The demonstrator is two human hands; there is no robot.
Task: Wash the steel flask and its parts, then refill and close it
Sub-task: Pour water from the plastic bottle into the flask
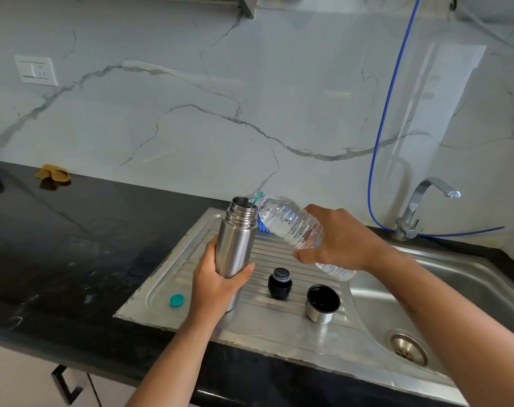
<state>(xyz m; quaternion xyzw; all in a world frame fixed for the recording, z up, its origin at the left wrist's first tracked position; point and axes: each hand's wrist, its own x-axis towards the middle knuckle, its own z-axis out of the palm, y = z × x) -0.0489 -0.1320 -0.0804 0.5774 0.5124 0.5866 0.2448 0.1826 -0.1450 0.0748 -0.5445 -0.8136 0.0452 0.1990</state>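
Note:
The steel flask [237, 237] stands upright and uncapped on the ribbed drainboard [279, 324]. My left hand [217, 282] grips its lower body. My right hand [342, 237] holds a clear plastic water bottle [291, 223] tipped sideways, its mouth at the flask's opening. The black stopper [280, 283] and the steel cup lid [322, 304], open side up, rest on the drainboard to the right of the flask. A teal bottle cap [177, 299] lies to the left.
The sink basin [461, 289] with its drain [408, 347] lies at the right, with a tap [420, 207] and a blue hose [380, 136] behind it. A blue brush [261, 226] sits behind the flask. A yellow cloth [53, 173] lies on the black counter [59, 245].

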